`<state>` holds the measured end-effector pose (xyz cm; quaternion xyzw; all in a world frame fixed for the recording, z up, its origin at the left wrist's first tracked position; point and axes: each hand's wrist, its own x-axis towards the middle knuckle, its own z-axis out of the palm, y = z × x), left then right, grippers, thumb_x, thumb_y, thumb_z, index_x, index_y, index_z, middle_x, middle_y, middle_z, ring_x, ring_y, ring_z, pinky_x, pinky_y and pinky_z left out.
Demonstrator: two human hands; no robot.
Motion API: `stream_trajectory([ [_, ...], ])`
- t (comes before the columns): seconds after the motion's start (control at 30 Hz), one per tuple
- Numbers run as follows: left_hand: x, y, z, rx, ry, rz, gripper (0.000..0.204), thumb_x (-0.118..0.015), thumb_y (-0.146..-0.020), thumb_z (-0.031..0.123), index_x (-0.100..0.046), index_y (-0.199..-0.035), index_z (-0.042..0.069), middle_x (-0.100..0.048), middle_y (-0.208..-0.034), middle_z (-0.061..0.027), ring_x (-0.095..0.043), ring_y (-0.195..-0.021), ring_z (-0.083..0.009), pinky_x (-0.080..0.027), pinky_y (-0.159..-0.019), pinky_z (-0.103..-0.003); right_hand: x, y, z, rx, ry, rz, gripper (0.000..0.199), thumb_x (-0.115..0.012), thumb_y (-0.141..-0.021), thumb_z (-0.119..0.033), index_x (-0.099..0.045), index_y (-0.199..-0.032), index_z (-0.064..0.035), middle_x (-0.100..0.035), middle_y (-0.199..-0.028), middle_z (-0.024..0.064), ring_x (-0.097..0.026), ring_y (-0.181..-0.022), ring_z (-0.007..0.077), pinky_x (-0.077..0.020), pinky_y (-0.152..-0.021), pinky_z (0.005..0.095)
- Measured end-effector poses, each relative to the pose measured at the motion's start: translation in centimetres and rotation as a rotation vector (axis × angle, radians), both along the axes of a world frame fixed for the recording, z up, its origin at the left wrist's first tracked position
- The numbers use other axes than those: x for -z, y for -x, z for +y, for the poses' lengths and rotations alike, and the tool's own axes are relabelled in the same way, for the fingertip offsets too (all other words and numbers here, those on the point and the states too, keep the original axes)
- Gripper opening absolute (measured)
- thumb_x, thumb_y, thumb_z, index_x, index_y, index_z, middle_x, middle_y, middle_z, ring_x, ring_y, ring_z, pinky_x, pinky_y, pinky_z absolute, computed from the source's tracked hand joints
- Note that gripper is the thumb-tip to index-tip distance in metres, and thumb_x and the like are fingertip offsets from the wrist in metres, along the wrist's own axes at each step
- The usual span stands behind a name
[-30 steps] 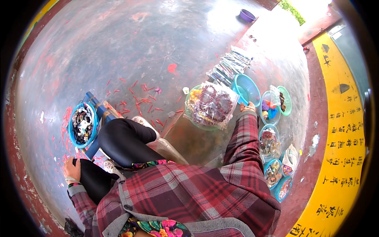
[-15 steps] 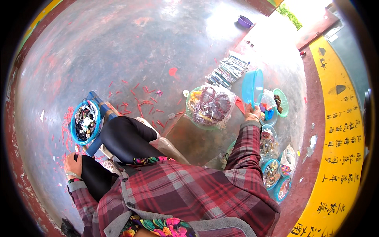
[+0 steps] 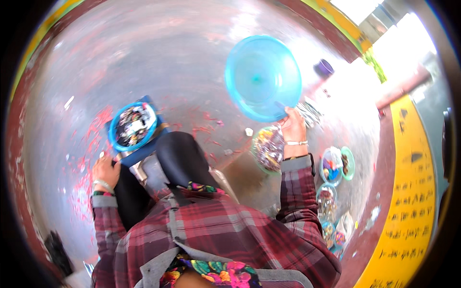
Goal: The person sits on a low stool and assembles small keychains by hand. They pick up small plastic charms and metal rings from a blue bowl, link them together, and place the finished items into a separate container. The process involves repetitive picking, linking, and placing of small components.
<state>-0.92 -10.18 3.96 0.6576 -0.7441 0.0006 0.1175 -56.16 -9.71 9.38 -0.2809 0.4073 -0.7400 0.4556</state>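
My right hand (image 3: 293,126) grips the lower right rim of a wide, translucent blue plastic basin (image 3: 242,79), held up and tilted so that its round inside shows, with nothing in it. My left hand (image 3: 105,172) rests on my left knee with its fingers spread and holds nothing. Just beyond that hand, a smaller blue basin (image 3: 113,135) full of jumbled black and white cords or small items sits on a blue stool (image 3: 161,128). Behind my right wrist lies a bag of dark beads (image 3: 269,150) on a green basin, partly covered by the hand.
To my right several basins stand in a row, one with blue and purple things (image 3: 331,165), another a green dish (image 3: 349,161). Packed strips (image 3: 311,114) lie farther off, near a purple basin (image 3: 325,67). Red scraps (image 3: 204,128) litter the floor. A yellow wall band (image 3: 408,192) runs along the right.
My right hand has swung the large blue basin leftward from beside the right-hand basins and turned its inside into view. My left hand stays on the knee, and the whole view has shifted.
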Motion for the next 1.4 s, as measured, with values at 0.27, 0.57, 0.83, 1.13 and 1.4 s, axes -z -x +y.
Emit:
stream_trajectory([
  [0.27,-1.8,-1.0,3.4,0.139,0.114,0.627,0.031,-0.06,-0.08,0.021,-0.059,-0.103,0.001,-0.059,-0.105,-0.0161,-0.055,-0.097,-0.0295,-0.042,-0.086,-0.037,-0.2,-21.5,-5.6,-0.565,-0.076,0.346,0.009,-0.055,-0.081,-0.006,-0.06,-0.085,0.0009,-0.058,-0.077,0.0011,-0.051,-0.062,0.0059,-0.0418,-0.057,0.0208],
  [0.57,-0.3,-9.3,14.4,-0.348,0.024,1.177,0.031,-0.05,-0.09,0.02,-0.055,-0.11,-0.003,-0.06,-0.103,-0.0088,-0.054,-0.096,-0.0146,-0.042,-0.086,-0.028,2.5,-35.7,-7.9,-0.756,0.026,0.68,0.017,-0.059,-0.081,-0.017,-0.06,-0.089,-0.0008,-0.057,-0.075,-0.0006,-0.049,-0.066,0.0075,-0.0398,-0.057,0.0227],
  [0.83,9.3,-9.6,26.8,-1.325,0.002,2.131,0.034,-0.047,-0.09,0.032,-0.055,-0.104,0.001,-0.06,-0.093,-0.0101,-0.059,-0.087,-0.0183,-0.049,-0.077,-0.029,7.0,-36.4,-11.6,-0.831,-0.303,0.081,0.017,-0.06,-0.079,-0.01,-0.055,-0.092,-0.0014,-0.06,-0.095,0.0088,-0.059,-0.085,0.0186,-0.0501,-0.066,0.0306],
  [1.13,19.0,-9.2,37.7,-1.898,0.996,2.256,0.053,-0.053,-0.085,0.026,-0.029,-0.123,-0.003,-0.044,-0.118,-0.0244,-0.052,-0.1,-0.032,-0.049,-0.081,-0.036,6.4,-36.9,-11.2,-0.889,-0.332,0.118,0.02,-0.061,-0.079,-0.01,-0.054,-0.096,-0.0013,-0.061,-0.096,0.0086,-0.061,-0.083,0.0177,-0.0508,-0.068,0.028],
  [1.4,22.6,-12.0,43.5,-1.719,1.221,2.1,0.03,-0.05,-0.08,0.003,-0.042,-0.108,-0.002,-0.049,-0.107,-0.021,-0.052,-0.097,-0.033,-0.05,-0.082,-0.04,7.2,-36.3,-11.5,-0.901,-0.32,0.092,0.02,-0.061,-0.079,-0.009,-0.055,-0.095,0.0002,-0.06,-0.098,0.0096,-0.06,-0.085,0.0194,-0.0511,-0.07,0.0304],
])
